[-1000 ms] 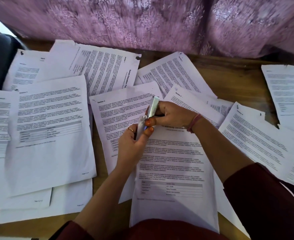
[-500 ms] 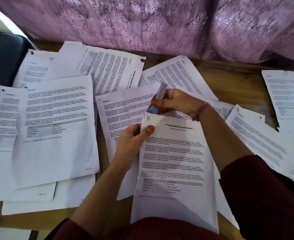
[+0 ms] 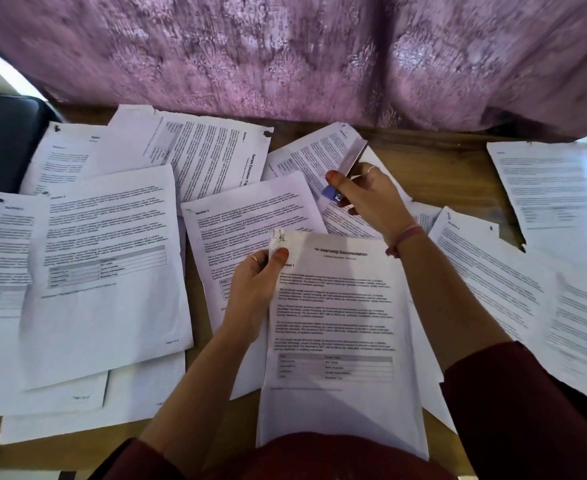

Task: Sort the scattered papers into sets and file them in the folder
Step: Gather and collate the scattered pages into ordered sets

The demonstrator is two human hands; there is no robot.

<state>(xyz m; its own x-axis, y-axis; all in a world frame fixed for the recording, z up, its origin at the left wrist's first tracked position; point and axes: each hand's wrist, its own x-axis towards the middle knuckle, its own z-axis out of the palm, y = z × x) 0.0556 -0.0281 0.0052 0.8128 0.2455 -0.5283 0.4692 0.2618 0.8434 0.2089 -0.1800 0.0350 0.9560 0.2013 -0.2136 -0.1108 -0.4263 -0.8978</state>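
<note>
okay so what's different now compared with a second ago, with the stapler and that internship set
The right hand has lifted the stapler off the top left corner of the internship set and carried it up and to the right, away from the paper. The left hand keeps pinching that crumpled corner. The other sheets lie as before.

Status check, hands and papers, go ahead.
Right hand grips stapler. Left hand pinches internship set at its corner. Loose sheets all round; no folder in view.

stapled set (image 3: 340, 323): upright, front-centre | scattered papers (image 3: 105, 271): flat, overlapping across table
</note>
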